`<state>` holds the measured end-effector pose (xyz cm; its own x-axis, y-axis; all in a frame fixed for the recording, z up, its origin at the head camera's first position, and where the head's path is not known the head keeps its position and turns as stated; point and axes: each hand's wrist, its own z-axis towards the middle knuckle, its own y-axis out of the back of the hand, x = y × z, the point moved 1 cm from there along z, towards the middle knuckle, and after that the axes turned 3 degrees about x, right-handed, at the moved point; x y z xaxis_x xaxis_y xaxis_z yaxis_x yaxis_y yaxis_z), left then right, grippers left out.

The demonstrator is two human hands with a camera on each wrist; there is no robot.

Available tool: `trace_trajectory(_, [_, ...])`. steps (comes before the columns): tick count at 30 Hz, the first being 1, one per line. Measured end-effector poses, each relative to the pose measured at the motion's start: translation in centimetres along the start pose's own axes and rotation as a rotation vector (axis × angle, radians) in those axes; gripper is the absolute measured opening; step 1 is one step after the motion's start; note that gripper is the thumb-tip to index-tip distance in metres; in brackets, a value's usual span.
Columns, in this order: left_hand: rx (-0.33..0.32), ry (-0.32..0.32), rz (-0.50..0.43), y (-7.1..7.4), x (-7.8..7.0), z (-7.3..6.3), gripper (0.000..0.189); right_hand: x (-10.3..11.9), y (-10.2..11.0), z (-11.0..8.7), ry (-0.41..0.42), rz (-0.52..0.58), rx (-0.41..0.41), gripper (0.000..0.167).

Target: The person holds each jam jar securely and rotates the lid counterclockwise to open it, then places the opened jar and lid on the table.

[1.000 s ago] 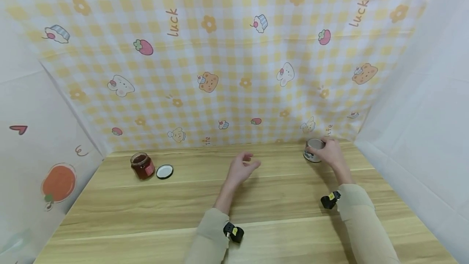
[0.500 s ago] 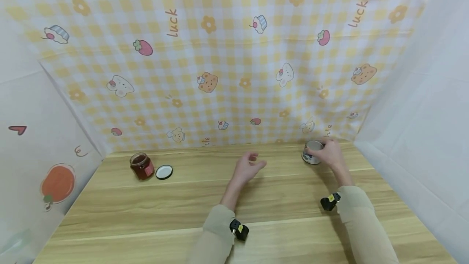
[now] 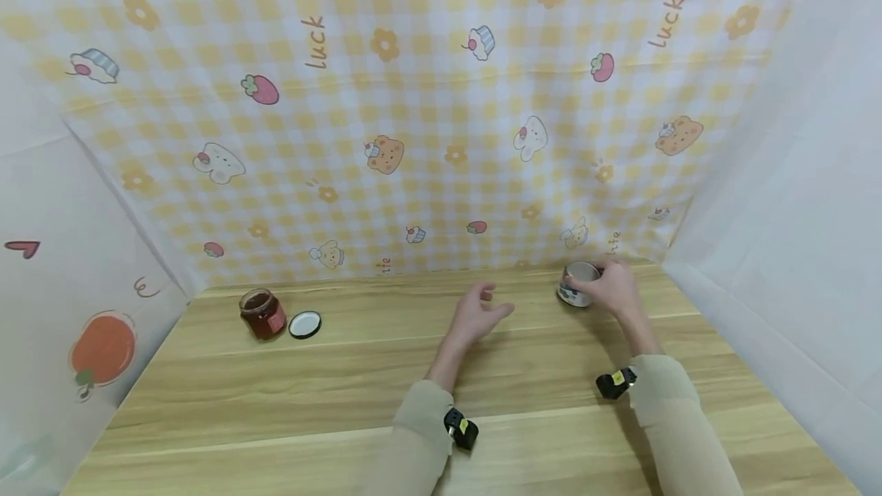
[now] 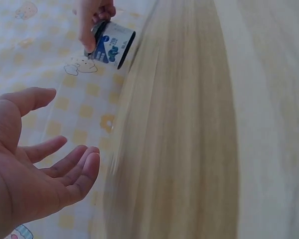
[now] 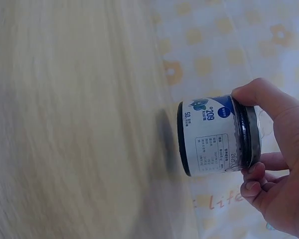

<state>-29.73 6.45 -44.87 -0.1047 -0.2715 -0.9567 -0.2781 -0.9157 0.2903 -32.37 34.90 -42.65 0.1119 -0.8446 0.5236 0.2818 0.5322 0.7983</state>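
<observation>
My right hand (image 3: 615,291) grips a small jam jar (image 5: 209,134) near its lid end, thumb on one side and fingers on the other. The jar has a white and blue label with blueberries and a pale lid (image 3: 583,272). In the right wrist view a shadow falls on the wood beside its base. My left hand (image 3: 477,314) hovers near the middle of the table, fingers loosely bent and holding nothing. In the left wrist view the left hand (image 4: 45,164) shows thumb and fingers spread apart, with the jar (image 4: 114,45) beyond it.
An uncovered jar of dark red jam (image 3: 263,315) stands on the wooden table (image 3: 276,404) at the left. A round white lid (image 3: 305,324) with a dark rim lies beside it. Behind the table hangs a yellow checked cloth (image 3: 427,98); a white sheet (image 3: 792,251) borders the right.
My right hand has shifted the blueberry-label jar slightly to the left. My left hand has moved right, towards it. The head view has turned a little.
</observation>
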Motion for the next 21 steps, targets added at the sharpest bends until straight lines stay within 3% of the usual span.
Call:
trace_trajectory(9, [0.044, -0.039, -0.010, -1.1, -1.0, 0.2, 0.076, 2.0, 0.4, -0.7, 0.017, 0.019, -0.013, 0.055])
trace_trajectory(21, [0.081, -0.098, 0.087, -2.6, -3.1, 1.1, 0.085, 4.5, 0.8, -1.4, 0.035, 0.031, -0.025, 0.061])
